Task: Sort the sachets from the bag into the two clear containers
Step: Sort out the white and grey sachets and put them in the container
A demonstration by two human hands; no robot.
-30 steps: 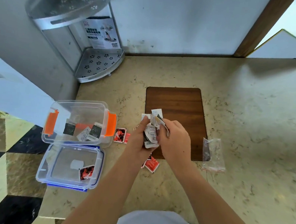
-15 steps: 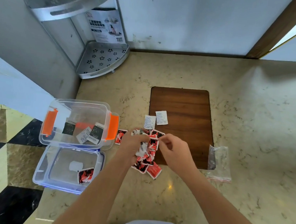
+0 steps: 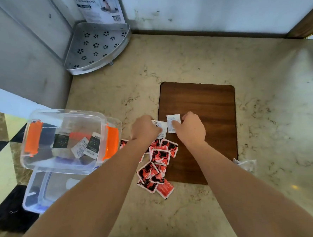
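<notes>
Several red sachets lie in a loose pile at the wooden board's near left corner. Just beyond them are two white sachets. My right hand pinches the right white sachet on the board. My left hand has curled fingers on the left white sachet. At the left stands the clear container with orange latches, holding black and white sachets. In front of it is the clear blue-trimmed container, partly hidden by my left forearm. The empty plastic bag lies to the right of the board.
A metal corner shelf stands at the back left against the wall, with a printed card behind it. The marble counter's left edge runs beside the containers, with tiled floor below.
Both hands have moved forward from the red pile to the two white sachets at the board's edge. The view has come closer to the counter.
</notes>
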